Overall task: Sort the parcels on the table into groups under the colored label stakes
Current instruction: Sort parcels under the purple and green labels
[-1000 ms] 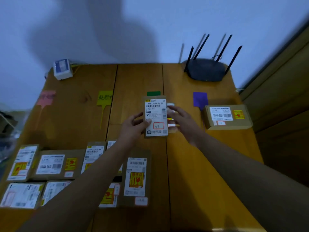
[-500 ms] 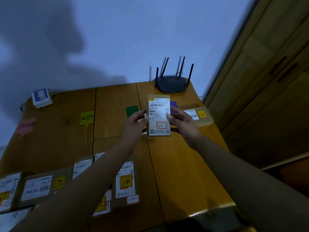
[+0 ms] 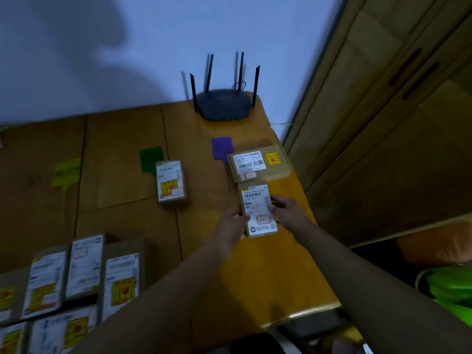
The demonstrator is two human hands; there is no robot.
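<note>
Both hands, left [image 3: 231,221] and right [image 3: 288,209], gripped a labelled parcel [image 3: 258,209] by its sides. It lay just below the boxed parcel [image 3: 258,163] beside the purple stake [image 3: 222,148].

Two bare forearms, no sleeves, left hand [image 3: 231,221], right hand [image 3: 288,210]

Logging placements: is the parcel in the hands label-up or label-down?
Label-up: the held parcel's white shipping label faces the camera, between left hand and right hand.

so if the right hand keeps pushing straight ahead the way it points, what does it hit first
Probably the parcel under the purple stake: the right hand holds a small parcel whose far edge sits just short of that larger parcel. Depth is unclear.
</note>
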